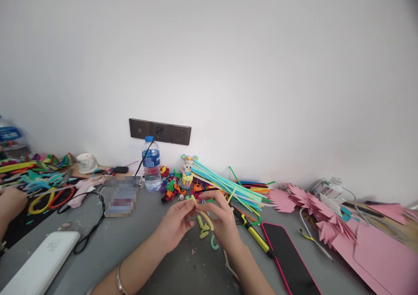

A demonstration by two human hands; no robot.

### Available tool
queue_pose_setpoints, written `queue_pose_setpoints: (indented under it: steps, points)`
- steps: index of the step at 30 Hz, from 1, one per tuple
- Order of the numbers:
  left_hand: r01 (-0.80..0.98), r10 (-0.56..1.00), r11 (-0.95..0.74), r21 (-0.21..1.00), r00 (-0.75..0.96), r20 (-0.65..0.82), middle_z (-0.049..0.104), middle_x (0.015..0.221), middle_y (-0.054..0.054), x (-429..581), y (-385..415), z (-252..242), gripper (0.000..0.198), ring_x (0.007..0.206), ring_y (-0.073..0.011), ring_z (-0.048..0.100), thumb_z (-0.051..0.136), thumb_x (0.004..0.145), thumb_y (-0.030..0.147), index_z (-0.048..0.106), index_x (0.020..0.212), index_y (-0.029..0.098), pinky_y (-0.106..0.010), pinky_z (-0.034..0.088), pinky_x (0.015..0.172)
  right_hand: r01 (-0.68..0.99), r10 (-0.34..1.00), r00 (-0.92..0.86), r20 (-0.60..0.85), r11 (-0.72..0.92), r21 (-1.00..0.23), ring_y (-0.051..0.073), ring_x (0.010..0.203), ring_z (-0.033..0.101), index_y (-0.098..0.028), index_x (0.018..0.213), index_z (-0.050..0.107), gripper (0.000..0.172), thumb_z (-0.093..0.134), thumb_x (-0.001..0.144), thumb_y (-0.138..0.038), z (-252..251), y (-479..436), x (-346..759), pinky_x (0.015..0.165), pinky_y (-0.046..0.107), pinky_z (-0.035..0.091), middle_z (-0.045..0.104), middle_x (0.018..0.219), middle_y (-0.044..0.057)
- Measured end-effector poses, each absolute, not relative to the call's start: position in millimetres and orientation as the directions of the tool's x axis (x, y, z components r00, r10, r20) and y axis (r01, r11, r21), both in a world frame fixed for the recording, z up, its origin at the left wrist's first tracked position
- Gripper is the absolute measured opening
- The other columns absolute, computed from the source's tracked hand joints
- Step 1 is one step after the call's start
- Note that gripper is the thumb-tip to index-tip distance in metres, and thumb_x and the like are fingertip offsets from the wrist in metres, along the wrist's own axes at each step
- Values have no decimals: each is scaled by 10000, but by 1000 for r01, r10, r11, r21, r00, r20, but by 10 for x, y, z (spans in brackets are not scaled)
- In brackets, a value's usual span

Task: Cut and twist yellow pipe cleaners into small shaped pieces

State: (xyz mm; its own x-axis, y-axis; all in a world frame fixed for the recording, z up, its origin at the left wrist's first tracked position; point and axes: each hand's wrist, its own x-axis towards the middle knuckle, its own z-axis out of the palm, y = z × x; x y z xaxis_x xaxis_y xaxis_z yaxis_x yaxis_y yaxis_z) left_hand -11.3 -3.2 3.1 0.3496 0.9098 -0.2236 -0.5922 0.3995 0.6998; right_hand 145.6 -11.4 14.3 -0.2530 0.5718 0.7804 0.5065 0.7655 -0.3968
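A pale yellow pipe cleaner [207, 220] is bent between my two hands, above the grey table [183, 269]. My left hand [176, 225] pinches its upper end with thumb and forefinger. Close beside it, my right hand [224, 221] curls its fingers around the same strip; part of the strip is hidden behind the fingers. Below them lie short folded yellow pieces [203, 232] and a curled teal piece [214, 242]. Just behind my hands stands a small figurine [187, 175] among colourful fuzzy pieces [171, 188].
Pipe cleaners [225, 179] lie bundled near the wall. Right of my hands are a yellow-black tool [257, 238], a phone [290, 256] and pink paper [382, 256]. A water bottle [152, 168], scissors [48, 199], cable [94, 229] and white power bank [45, 260] sit left, near another person's hand [11, 205].
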Motion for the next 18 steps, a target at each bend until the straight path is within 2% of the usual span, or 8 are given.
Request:
queue_pose_setpoints:
  steps: [4, 7, 12, 16, 18]
  points:
    - [-643, 902, 426, 636, 351, -249, 624, 749, 1, -126, -10, 37, 300, 607, -50, 547, 877, 590, 306, 725, 786, 138, -115, 413, 443, 528, 573, -313, 757, 768, -363, 235, 948, 583, -279, 1073, 651, 273, 600, 862, -114, 131, -121, 1463, 792, 402, 483, 614, 1048, 93]
    - [-646, 894, 446, 620, 351, -278, 609, 721, 9, -129, -1, 56, 353, 588, -45, 533, 899, 538, 315, 723, 780, 128, -111, 408, 442, 517, 594, -313, 741, 761, -392, 237, 960, 582, -269, 1048, 658, 251, 584, 866, -113, 130, -117, 1450, 813, 401, 473, 612, 1048, 94]
    - [-561, 884, 450, 695, 388, -259, 555, 658, 19, -136, 12, 47, 330, 566, -47, 489, 876, 576, 351, 713, 740, 115, -126, 356, 425, 319, 712, -221, 667, 699, -640, 229, 977, 585, -232, 857, 654, 101, 570, 884, -183, 166, -118, 1412, 827, 363, 473, 604, 1012, 83]
    - [-456, 863, 421, 784, 467, -192, 530, 606, 17, -144, -3, 57, 313, 518, -35, 411, 845, 628, 370, 697, 679, 99, -137, 284, 421, 110, 813, -193, 550, 575, -811, 241, 1022, 565, -214, 766, 637, 127, 610, 872, -279, 196, -104, 1434, 884, 365, 445, 605, 1030, 85]
    - [-398, 837, 427, 812, 514, -189, 572, 632, -9, -147, -27, 86, 328, 520, -37, 408, 842, 627, 384, 697, 685, 96, -145, 263, 430, -8, 860, -248, 445, 458, -889, 230, 973, 574, -208, 775, 633, 149, 620, 867, -325, 206, -95, 1462, 836, 347, 461, 606, 1038, 85]
